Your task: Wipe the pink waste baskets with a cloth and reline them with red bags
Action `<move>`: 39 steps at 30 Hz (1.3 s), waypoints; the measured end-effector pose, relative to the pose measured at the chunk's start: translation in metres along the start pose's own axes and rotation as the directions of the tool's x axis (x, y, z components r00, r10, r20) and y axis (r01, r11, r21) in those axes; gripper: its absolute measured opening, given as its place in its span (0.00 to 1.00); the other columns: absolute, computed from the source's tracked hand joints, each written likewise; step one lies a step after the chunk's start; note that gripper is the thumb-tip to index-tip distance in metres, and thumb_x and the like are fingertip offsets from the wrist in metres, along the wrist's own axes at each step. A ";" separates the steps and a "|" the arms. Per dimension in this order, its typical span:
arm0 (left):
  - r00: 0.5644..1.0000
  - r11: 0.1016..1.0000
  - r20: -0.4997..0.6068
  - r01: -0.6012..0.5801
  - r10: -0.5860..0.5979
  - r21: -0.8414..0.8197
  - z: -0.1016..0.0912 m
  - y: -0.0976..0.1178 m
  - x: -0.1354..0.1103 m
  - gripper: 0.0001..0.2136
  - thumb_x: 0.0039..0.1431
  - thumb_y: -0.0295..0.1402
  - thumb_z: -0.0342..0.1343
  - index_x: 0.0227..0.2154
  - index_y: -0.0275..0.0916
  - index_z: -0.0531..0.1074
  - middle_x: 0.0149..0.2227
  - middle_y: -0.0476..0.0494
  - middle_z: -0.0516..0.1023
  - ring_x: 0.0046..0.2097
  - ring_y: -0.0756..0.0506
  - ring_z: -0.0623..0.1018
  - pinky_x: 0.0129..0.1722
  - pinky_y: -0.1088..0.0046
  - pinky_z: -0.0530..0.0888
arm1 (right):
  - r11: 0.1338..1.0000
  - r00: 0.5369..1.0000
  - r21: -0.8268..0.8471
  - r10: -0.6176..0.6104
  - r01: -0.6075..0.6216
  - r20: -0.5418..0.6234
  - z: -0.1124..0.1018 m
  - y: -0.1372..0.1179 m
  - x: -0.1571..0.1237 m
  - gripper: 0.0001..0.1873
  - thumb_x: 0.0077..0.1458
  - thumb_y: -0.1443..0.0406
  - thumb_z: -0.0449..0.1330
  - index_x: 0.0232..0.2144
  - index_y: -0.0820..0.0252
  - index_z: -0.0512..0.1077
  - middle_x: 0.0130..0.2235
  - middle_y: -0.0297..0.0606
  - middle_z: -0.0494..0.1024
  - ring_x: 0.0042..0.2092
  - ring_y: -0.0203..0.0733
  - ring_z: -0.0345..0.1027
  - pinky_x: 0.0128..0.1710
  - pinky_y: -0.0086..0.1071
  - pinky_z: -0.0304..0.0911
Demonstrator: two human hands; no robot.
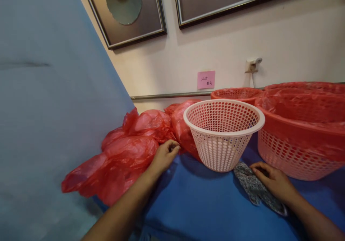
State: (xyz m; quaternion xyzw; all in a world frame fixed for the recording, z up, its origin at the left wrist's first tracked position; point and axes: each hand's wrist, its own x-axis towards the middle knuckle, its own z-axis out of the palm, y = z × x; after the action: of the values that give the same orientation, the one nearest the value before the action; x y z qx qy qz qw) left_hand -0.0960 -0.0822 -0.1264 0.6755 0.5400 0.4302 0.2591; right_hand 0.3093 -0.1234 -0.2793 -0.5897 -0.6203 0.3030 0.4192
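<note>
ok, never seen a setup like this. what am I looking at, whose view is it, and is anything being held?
No robot here: just one person's bare hands, seen from a camera worn on the head, looking forward and down. On the blue surface sit red bags, a white basket, a larger basket lined with red plastic, and a grey glove. The left hand is loosely curled beside the bags, with nothing visible in it. The right hand has its fingertips at the glove; whether they grip it is unclear.
</note>
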 end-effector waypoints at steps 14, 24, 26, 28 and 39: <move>0.953 0.905 0.268 0.014 -0.141 0.426 0.016 -0.050 0.015 0.12 0.49 0.33 0.64 0.38 0.41 0.82 0.48 0.36 0.84 0.52 0.35 0.81 0.54 0.59 0.74 | 0.998 0.998 0.044 0.036 -0.038 0.052 -0.001 0.000 0.003 0.19 0.56 0.48 0.58 0.37 0.53 0.79 0.39 0.38 0.84 0.42 0.51 0.78 0.45 0.39 0.72; 0.969 0.785 0.204 -0.016 -0.141 0.619 0.053 -0.074 -0.001 0.18 0.60 0.24 0.52 0.52 0.36 0.76 0.52 0.35 0.80 0.55 0.39 0.76 0.59 0.63 0.67 | 0.979 0.976 -0.129 -0.175 0.159 -0.129 -0.004 -0.014 -0.003 0.15 0.59 0.53 0.57 0.40 0.54 0.79 0.40 0.37 0.84 0.41 0.46 0.79 0.42 0.36 0.73; 0.983 0.793 0.160 -0.023 -0.094 0.608 0.055 -0.070 -0.015 0.13 0.62 0.26 0.52 0.45 0.37 0.78 0.47 0.37 0.81 0.50 0.40 0.76 0.54 0.64 0.68 | 0.945 0.935 -0.197 -0.300 0.262 -0.192 -0.005 -0.018 -0.005 0.13 0.61 0.56 0.57 0.41 0.54 0.78 0.42 0.37 0.83 0.44 0.46 0.79 0.46 0.37 0.73; 0.992 0.806 0.110 -0.020 -0.056 0.592 0.059 -0.067 -0.028 0.07 0.62 0.29 0.53 0.37 0.37 0.76 0.40 0.38 0.80 0.45 0.41 0.76 0.48 0.64 0.70 | 0.896 0.878 -0.251 -0.423 0.367 -0.225 -0.006 -0.021 -0.008 0.11 0.62 0.59 0.56 0.42 0.54 0.77 0.43 0.38 0.82 0.45 0.45 0.78 0.48 0.39 0.72; 0.970 0.917 0.220 -0.178 0.103 0.358 0.075 -0.049 -0.062 0.09 0.57 0.25 0.51 0.24 0.41 0.60 0.24 0.54 0.67 0.27 0.51 0.68 0.29 0.75 0.62 | 0.598 0.645 -0.355 -0.764 0.719 0.018 0.026 -0.066 -0.035 0.16 0.62 0.73 0.55 0.50 0.56 0.72 0.48 0.42 0.80 0.49 0.46 0.75 0.50 0.44 0.72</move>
State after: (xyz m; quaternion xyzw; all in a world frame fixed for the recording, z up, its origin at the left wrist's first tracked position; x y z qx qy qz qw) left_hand -0.0594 -0.1190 -0.2219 0.7888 0.5337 0.2680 0.1455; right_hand 0.2537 -0.1627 -0.2392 -0.3583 -0.8203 -0.0482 0.4433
